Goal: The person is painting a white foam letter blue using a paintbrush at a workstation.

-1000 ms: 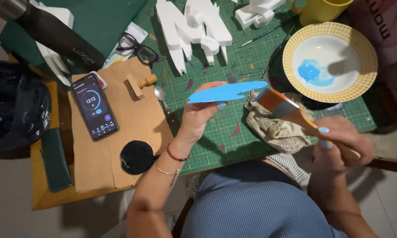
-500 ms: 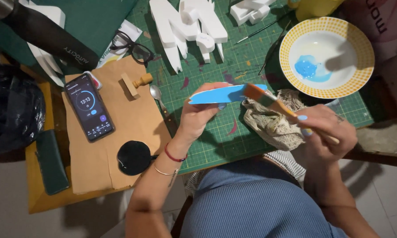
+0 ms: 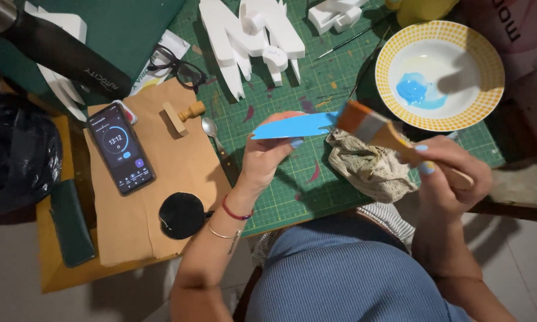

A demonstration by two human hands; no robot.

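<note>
My left hand [image 3: 267,158] holds up a flat, blue-painted piece [image 3: 292,126] over the green cutting mat [image 3: 316,89]. My right hand [image 3: 450,173] grips a wooden-handled flat paintbrush [image 3: 376,132]. Its bristles touch the right end of the blue piece. A yellow-rimmed white bowl [image 3: 440,74] with a blot of blue paint sits on the mat at the upper right, beyond the brush. A crumpled beige rag [image 3: 373,170] lies on the mat under the brush.
White foam cut-out shapes [image 3: 253,36] lie at the top of the mat. On brown paper [image 3: 143,197] to the left are a phone [image 3: 120,149] showing a timer, a small wooden stamp [image 3: 182,113], a spoon [image 3: 212,131], a black round lid [image 3: 182,216]. Eyeglasses [image 3: 179,68] and a dark bottle [image 3: 60,48] lie farther back.
The view has shifted slightly. My right hand has moved the brush along the right end of the blue piece, which my left hand has kept raised and tilted a little.
</note>
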